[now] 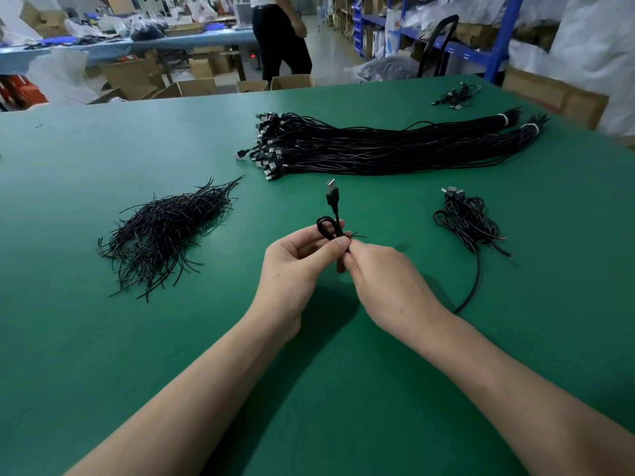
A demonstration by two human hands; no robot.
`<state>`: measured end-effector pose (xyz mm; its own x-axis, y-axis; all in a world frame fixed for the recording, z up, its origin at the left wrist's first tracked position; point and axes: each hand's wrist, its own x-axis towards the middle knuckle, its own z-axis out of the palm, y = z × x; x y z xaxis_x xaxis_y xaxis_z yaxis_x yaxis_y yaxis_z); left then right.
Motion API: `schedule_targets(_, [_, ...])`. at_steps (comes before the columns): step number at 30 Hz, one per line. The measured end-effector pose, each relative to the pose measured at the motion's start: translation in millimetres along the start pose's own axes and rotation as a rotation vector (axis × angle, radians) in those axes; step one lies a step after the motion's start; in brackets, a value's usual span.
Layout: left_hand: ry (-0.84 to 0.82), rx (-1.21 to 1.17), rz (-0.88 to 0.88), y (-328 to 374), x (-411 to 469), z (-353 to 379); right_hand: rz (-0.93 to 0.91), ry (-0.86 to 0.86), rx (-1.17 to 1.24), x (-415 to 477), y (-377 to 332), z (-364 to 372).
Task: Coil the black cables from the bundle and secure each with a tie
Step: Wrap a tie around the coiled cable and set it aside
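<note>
Progress looks early: your left hand [292, 259] and right hand [381, 280] pinch one coiled USB cable [331, 214] shut at centre; few finished coils [467, 221] right, big bundle [378, 146] far, ties [161, 231] left.

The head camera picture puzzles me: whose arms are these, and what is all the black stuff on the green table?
There is no machine here. A person wears a camera on the head, so you look down at their own arms. The left hand and right hand together pinch a coiled black cable, its USB plug pointing up, with a thin tie at the grip. On the green table lie a pile of ties, the long cable bundle and finished coils.
</note>
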<state>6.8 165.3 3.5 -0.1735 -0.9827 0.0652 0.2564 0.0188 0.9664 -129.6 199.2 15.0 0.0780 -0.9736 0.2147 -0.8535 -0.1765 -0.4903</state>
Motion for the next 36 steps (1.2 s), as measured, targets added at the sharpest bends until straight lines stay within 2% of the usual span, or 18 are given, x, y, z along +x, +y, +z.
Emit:
schedule_targets(7, [0.014, 0.008, -0.001, 2.9, 1.5, -1.9, 0.022, -0.064, 0.253, 3.8, 12.5, -5.6])
schedule_targets(11, [0.013, -0.005, -0.035, 2.8, 4.4, -5.6, 0.023, 0.186, 0.405, 5.6, 23.5, -14.6])
schedule_targets(13, [-0.018, -0.049, -0.049, 2.4, 4.5, -7.1, 0.009, 0.237, 0.439, 6.4, 23.5, -14.0])
schedule_targets(19, [-0.053, -0.005, -0.048, 2.8, 5.1, -10.9, -0.006, 0.154, 0.533, 7.3, 23.5, -7.6])
schedule_targets(28, [-0.11, 0.027, -0.043, -3.9, 5.3, -11.2, -0.267, 0.378, 0.041, -0.4, 20.3, -12.9])
schedule_targets(36, [-0.136, 0.053, -0.016, -5.0, 6.2, -13.6, -0.364, 0.381, -0.03, -0.8, 24.8, -21.2])
